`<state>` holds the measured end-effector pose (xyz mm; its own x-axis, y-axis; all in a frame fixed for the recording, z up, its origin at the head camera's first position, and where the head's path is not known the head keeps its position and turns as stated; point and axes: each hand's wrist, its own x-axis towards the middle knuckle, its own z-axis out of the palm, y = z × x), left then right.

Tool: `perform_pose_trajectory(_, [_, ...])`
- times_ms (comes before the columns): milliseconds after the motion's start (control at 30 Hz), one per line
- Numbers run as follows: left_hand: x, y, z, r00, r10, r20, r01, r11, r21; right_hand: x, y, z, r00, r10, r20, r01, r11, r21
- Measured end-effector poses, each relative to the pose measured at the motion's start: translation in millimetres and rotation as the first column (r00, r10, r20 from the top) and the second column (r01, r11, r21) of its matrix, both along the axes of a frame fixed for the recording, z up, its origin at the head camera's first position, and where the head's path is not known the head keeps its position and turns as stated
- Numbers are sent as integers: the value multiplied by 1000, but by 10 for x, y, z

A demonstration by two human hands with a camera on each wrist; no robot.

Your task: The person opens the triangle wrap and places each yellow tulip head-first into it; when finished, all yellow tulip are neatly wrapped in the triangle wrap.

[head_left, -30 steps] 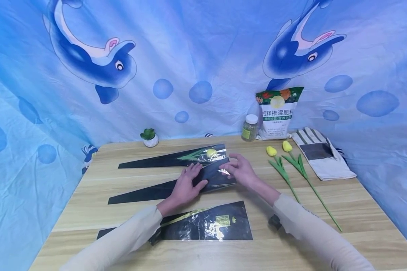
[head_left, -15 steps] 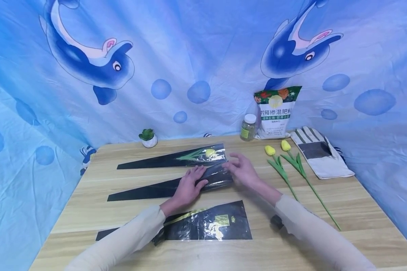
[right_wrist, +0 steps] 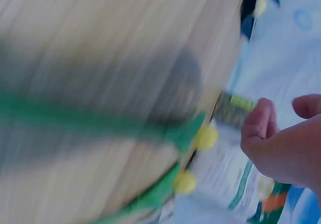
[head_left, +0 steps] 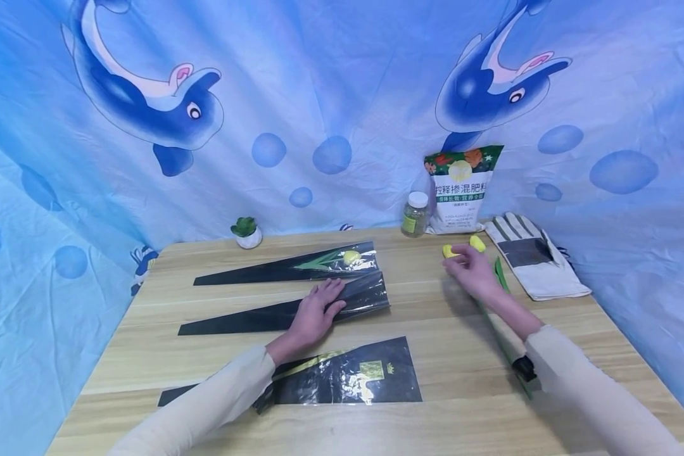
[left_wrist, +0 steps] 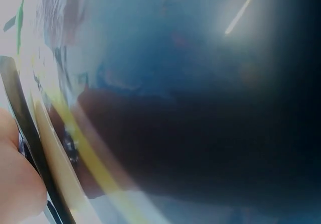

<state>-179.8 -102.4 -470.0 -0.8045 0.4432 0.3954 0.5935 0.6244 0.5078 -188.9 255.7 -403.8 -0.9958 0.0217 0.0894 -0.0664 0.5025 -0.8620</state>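
Care belongs with the right hand [head_left: 472, 271], fingers loosely curled over two yellow tulips [head_left: 462, 248] on the table [head_left: 433, 316] and gripping neither (pinch one stem low), while the flat left hand [head_left: 315, 311] pins the middle black sleeve [head_left: 285, 310].

Head view: bright, even, soft light; faint shadows under hands; glare on the middle black sleeve [head_left: 319, 307]; edges bowed by wide lens. Left wrist view: dark, defocused, streaked glare. Right wrist view: heavy motion blur
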Motion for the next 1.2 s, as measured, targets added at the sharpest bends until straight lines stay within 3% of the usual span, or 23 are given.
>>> perform_pose_trajectory(133, [4, -10, -3, 1000, -5, -11, 5, 1000, 14, 34, 264, 33, 998, -21, 51, 14, 991, 131])
perform_pose_trajectory(333, [1, -11, -7, 1000, -11, -26, 12, 999, 32, 61, 476, 28, 974, 11, 224, -48, 986, 158])
perform_pose_trajectory(533, [0, -10, -14, 1000, -9, -24, 10, 999, 32, 79, 560, -31, 958, 4, 288, -80, 964, 253])
perform_pose_trajectory(800, [19, -20, -8, 999, -7, -37, 9, 999, 53, 61, 598, -82, 910, 25, 414, -90, 986, 139])
perform_pose_trajectory(1200, [16, -34, -6, 1000, -4, -30, 5, 999, 42, 14, 515, -133, 885, -10, 466, -86, 979, 186])
